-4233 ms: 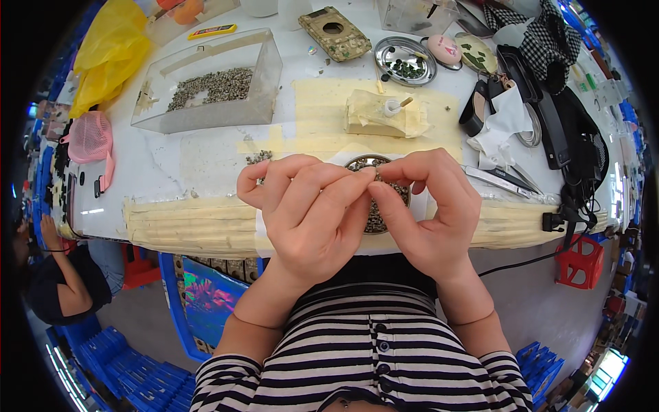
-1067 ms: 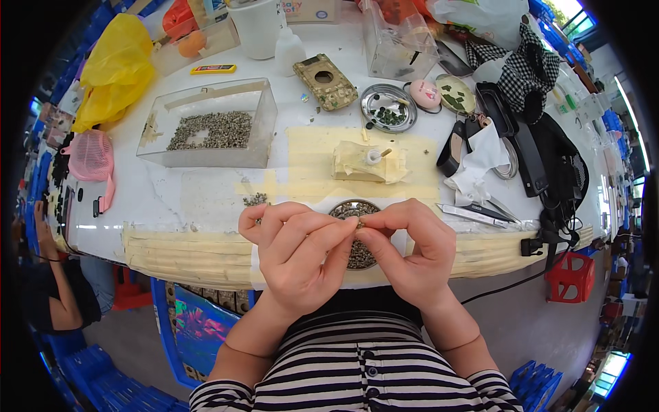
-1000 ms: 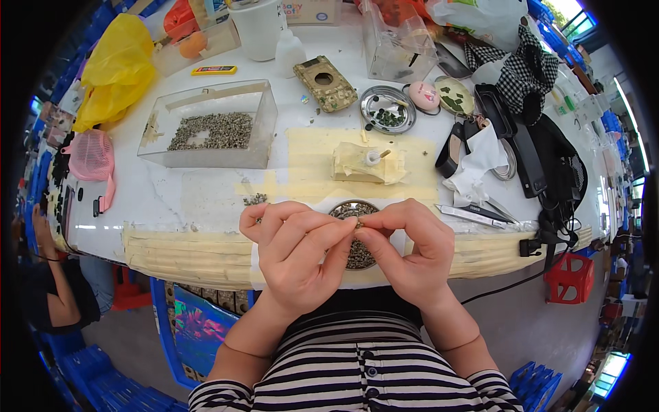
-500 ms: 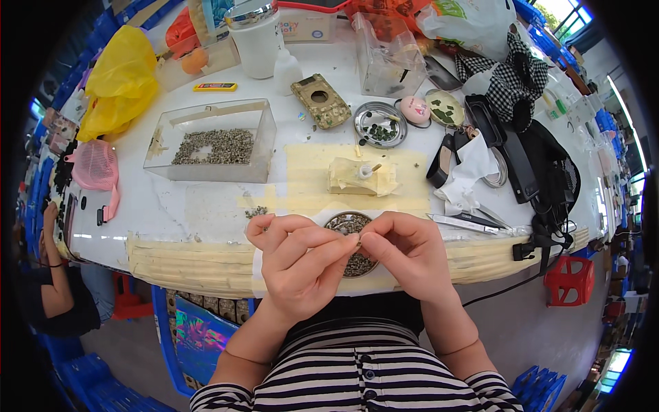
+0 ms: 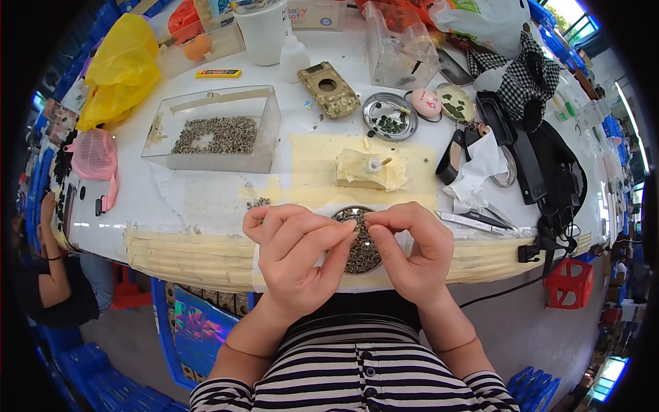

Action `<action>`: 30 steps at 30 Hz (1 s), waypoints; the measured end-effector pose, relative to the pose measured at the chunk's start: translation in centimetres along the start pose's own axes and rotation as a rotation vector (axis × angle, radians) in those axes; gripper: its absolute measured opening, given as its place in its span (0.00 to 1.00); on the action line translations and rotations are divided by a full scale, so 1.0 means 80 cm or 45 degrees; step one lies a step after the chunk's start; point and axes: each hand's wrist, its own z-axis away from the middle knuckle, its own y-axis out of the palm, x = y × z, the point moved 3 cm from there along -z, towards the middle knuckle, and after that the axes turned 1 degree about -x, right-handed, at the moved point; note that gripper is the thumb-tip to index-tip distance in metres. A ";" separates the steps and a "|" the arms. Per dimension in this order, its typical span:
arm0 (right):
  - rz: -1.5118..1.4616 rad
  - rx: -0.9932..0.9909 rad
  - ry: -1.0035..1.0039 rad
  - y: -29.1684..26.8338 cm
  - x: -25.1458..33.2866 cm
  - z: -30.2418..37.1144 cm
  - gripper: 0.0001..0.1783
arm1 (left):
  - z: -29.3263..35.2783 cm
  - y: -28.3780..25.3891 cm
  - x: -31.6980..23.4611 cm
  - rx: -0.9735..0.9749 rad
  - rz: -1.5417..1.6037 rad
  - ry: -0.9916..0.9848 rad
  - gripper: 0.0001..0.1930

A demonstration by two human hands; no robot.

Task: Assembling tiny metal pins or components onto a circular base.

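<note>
Above a round dish (image 5: pixel 360 272) at the table's near edge, both of my hands are raised close together. Small grey-brown pieces (image 5: pixel 362 254) fill the dish. My left hand (image 5: pixel 300 255) is closed in a pinch, thumb against forefinger; whatever is between the tips is too small to make out. The thumb and forefinger of my right hand (image 5: pixel 417 255) are also pinched, a short gap from the left fingertips, and what they hold cannot be made out. Just beyond the hands stands a block wrapped in yellowish tape (image 5: pixel 357 172), with a white ring and a short stick on top.
A clear bin (image 5: pixel 274 147) of similar pieces stands at left. Farther back are a camouflage-patterned case (image 5: pixel 328 89), a round metal tin (image 5: pixel 390 130) with dark green bits and a white bottle (image 5: pixel 294 60). Tweezers (image 5: pixel 472 222) lie at right. Another person's arm (image 5: pixel 53 257) shows far left.
My hands have drawn slightly apart; their fingertips met before and now have a gap between them. The view has shifted a little, so the table things appear displaced.
</note>
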 end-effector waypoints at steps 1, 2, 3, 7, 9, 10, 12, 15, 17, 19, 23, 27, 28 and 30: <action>-0.022 0.017 0.019 0.002 0.000 0.001 0.07 | 0.001 0.000 0.001 -0.006 0.001 -0.002 0.12; -0.045 0.035 0.038 0.005 0.000 0.003 0.07 | 0.002 0.000 0.001 -0.012 0.001 -0.004 0.12; -0.063 0.047 0.056 0.006 0.000 0.003 0.07 | 0.001 0.001 0.001 -0.007 0.004 -0.001 0.12; -0.113 0.081 0.121 0.006 -0.004 0.003 0.07 | 0.000 0.002 0.001 0.013 0.013 0.018 0.13; -0.176 0.089 0.200 0.006 -0.006 0.004 0.07 | 0.000 0.001 0.001 0.021 0.012 0.024 0.13; -0.200 0.093 0.229 0.005 -0.007 0.004 0.06 | 0.000 0.002 0.001 0.025 0.010 0.023 0.13; -0.248 0.100 0.287 0.005 -0.009 0.004 0.06 | 0.000 0.002 0.001 0.032 0.013 0.025 0.13; -0.288 0.086 0.297 0.005 -0.009 0.006 0.05 | 0.000 0.002 0.002 0.038 0.019 0.025 0.13; -0.231 0.056 0.227 0.004 -0.008 0.004 0.05 | 0.001 0.002 0.001 0.039 0.007 0.018 0.13; -0.161 0.024 0.158 0.004 -0.006 0.005 0.06 | 0.001 0.002 0.001 0.042 -0.005 0.013 0.13; 0.004 -0.047 -0.004 0.006 0.002 0.004 0.09 | 0.001 0.002 0.001 0.042 -0.031 0.000 0.13; 0.146 -0.088 -0.175 0.005 0.006 0.006 0.12 | 0.002 0.003 0.001 0.032 -0.038 -0.019 0.12; 0.158 -0.087 -0.175 0.005 0.006 0.006 0.12 | 0.001 0.004 0.001 0.028 -0.040 -0.018 0.12; 0.182 -0.086 -0.182 0.006 0.005 0.006 0.13 | 0.001 0.003 0.001 0.021 -0.039 -0.014 0.12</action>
